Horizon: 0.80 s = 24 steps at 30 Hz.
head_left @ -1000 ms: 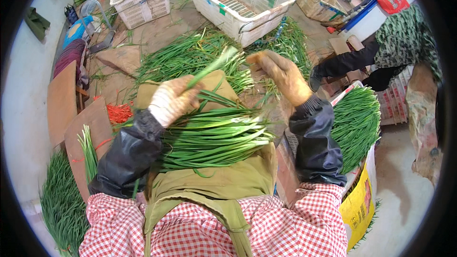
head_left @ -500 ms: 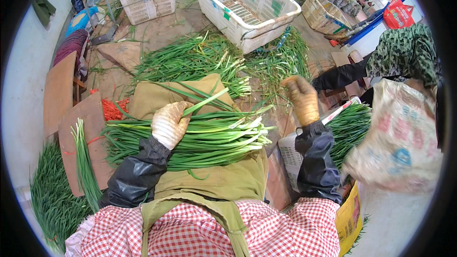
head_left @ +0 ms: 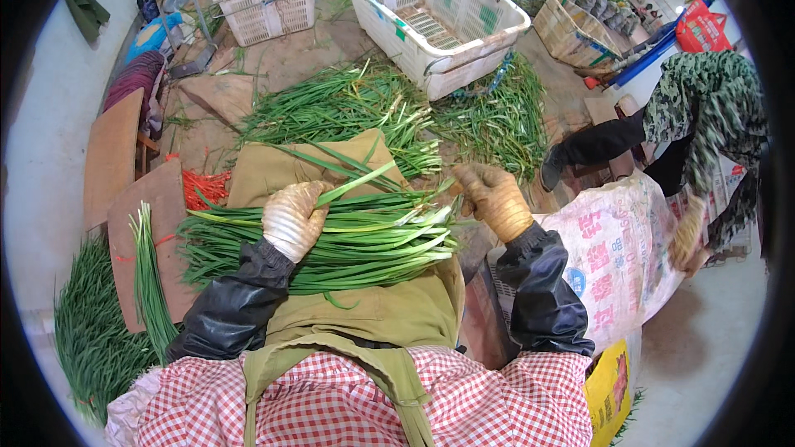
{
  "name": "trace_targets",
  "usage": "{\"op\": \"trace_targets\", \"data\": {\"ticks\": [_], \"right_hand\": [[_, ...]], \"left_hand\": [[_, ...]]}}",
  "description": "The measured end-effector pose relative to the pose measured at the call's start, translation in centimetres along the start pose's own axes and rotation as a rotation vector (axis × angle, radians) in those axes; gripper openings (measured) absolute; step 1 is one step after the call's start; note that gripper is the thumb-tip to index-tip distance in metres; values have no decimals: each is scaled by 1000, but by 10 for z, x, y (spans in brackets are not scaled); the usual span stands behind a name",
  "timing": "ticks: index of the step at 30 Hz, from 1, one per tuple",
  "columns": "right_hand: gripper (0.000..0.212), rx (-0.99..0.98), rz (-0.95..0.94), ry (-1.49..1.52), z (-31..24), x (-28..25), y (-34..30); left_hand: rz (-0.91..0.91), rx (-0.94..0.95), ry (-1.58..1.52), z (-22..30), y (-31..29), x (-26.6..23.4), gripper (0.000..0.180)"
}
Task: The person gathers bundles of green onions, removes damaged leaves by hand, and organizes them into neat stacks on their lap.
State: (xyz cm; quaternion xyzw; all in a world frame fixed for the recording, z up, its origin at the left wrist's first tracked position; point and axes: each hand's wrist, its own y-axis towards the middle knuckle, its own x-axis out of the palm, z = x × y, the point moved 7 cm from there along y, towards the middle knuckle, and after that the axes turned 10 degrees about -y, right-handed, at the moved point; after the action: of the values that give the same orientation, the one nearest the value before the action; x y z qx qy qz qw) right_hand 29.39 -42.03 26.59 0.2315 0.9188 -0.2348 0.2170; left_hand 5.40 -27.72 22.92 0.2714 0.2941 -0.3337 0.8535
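Observation:
A loose pile of garlic chives (head_left: pixel 373 240) lies across my lap on the olive apron (head_left: pixel 373 310), leaves to the left and pale stem ends to the right. My left hand (head_left: pixel 294 219), in a white glove, is closed around a few chives on top, their pale stems slanting up to the right. My right hand (head_left: pixel 493 200), in a tan, stained glove, is at the stem ends with its fingers pinched together; what is between them is too small to make out. Left of my arm, a slim tied bunch of chives (head_left: pixel 149 281) leans on a brown board (head_left: pixel 157 244).
More chives (head_left: pixel 331 108) and trimmings (head_left: pixel 493 116) cover the floor ahead, before a white plastic crate (head_left: pixel 435 21). Red ties (head_left: pixel 203 186) lie left. At right, a co-worker in a camouflage top (head_left: pixel 704 99) handles a woven sack (head_left: pixel 617 257). A chive heap (head_left: pixel 99 331) sits lower left.
My right hand has moved left to the stem ends, its fingers pinched. My left hand keeps its hold. The co-worker's sack has swung left over the chive-filled crate beside me, hiding its chives.

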Motion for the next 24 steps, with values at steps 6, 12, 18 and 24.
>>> {"op": "trace_targets", "data": {"ticks": [6,12,18,24], "right_hand": [[34,110,39,-88,35,6,29],[21,-50,137,128,11,6,29],[25,-714,605,213,-107,-94,-48],[32,-645,318,386,-124,-72,-4]], "left_hand": [[-36,12,23,1,-2,3,28],[-16,-31,-211,-17,-6,1,19],[269,-253,-864,-45,38,-93,32],[-71,-108,-950,30,96,-124,44]]}}
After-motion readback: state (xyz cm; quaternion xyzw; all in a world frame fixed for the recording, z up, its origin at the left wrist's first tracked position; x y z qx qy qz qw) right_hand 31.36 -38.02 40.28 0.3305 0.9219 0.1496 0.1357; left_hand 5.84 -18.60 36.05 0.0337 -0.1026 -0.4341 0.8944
